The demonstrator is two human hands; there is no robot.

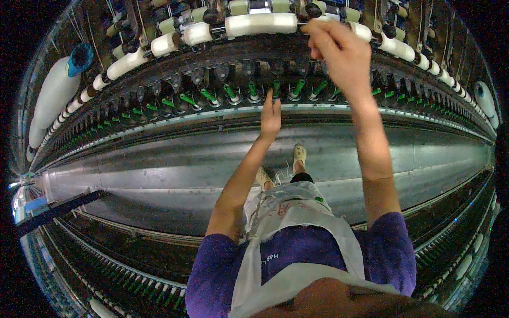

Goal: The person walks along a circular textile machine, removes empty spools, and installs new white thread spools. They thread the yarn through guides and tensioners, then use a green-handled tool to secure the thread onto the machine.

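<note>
My left hand [271, 117] reaches up to a row of slim green bobbins on spindles. Its thumb and fingers close about the lower part of one green bobbin [276, 87], hiding its base. Higher up and to the right, my right hand [342, 55] is raised with curled fingers in front of the white rollers. Thumb and forefinger are pinched together beside the right end of a thick white roller [261, 24]. Whatever lies in that pinch, perhaps fine yarn, is too small to make out.
More green bobbins [209, 96] line a long metal rail [228, 112]. A large white yarn cone [53, 100] with a blue end hangs at left. A dark bar [63, 209] juts in at lower left. Behind me runs another machine row [132, 275].
</note>
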